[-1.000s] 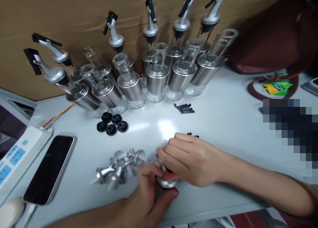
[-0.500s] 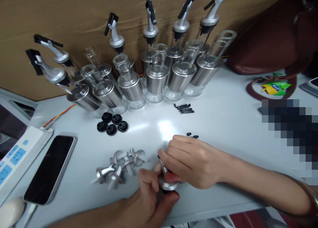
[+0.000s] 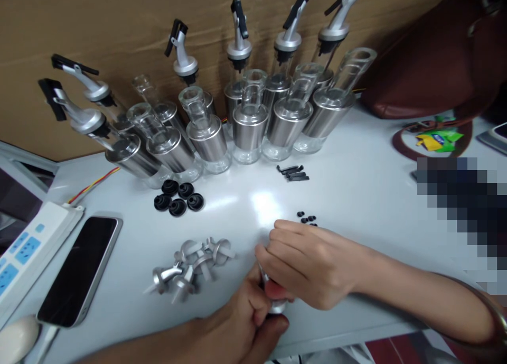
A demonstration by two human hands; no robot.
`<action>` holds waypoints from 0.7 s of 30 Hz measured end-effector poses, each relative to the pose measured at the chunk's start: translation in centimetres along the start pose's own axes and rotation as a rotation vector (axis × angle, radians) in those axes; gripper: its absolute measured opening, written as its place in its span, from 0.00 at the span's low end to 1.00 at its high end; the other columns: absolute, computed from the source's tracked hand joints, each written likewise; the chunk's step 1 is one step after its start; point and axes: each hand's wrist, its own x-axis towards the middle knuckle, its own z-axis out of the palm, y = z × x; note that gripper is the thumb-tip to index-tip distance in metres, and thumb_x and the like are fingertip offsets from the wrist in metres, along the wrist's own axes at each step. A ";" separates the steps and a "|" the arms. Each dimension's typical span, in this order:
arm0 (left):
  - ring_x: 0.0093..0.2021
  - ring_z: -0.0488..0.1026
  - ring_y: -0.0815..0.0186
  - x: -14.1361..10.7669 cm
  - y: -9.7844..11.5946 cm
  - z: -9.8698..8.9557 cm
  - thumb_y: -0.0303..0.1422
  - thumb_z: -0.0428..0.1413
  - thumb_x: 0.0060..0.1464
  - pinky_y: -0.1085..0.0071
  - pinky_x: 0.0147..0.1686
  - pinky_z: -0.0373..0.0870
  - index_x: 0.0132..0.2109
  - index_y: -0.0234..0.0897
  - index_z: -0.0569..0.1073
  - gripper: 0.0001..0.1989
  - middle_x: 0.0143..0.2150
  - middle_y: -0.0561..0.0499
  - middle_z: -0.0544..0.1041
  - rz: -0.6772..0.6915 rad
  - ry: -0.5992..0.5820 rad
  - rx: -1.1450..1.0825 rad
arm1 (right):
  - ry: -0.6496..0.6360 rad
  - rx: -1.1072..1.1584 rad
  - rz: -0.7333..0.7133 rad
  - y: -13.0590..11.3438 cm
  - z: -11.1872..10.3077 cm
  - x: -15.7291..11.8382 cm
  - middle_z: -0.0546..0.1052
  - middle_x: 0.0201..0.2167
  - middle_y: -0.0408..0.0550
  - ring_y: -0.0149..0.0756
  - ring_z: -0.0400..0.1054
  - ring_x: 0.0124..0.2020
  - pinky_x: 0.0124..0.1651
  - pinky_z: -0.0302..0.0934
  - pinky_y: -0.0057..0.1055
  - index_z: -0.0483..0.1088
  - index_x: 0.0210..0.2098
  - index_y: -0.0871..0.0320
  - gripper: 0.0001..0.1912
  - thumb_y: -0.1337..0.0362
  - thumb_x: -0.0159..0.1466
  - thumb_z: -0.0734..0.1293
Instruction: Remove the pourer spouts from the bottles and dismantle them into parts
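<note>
Near the table's front edge, my left hand (image 3: 257,306) is closed around a silver pourer spout (image 3: 277,306). My right hand (image 3: 309,263) grips the same spout from above, its fingers curled over and hiding most of it. Only the round silver collar and a sliver of the neck show between the hands. To the left lies a pile of silver pourer spouts (image 3: 202,259) with pale tubes. Small black plugs (image 3: 304,220) sit just beyond my right knuckles, partly covered. Black ribbed stoppers (image 3: 177,205) and thin black levers (image 3: 295,174) lie farther back.
Glass and steel bottles (image 3: 249,123) stand in rows at the back, several with pourers fitted. A phone (image 3: 81,271) and a power strip (image 3: 35,253) lie at left. At right are a brown bag (image 3: 428,63) and green-yellow wrappers (image 3: 439,141).
My left hand has moved a little right and up and wraps more of the spout. My right hand has shifted slightly down and right, uncovering more small black plugs.
</note>
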 end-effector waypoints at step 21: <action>0.33 0.56 0.70 0.4 0.6 -0.5 0.30 0.45 0.63 0.73 0.32 0.57 0.39 0.45 0.45 0.12 0.38 0.53 0.57 -0.088 0.000 -0.331 | 0.079 0.220 0.195 0.8 0.2 0.8 0.62 0.16 0.41 0.30 0.50 0.20 0.23 0.45 0.30 0.68 0.22 0.62 0.33 0.45 0.69 0.49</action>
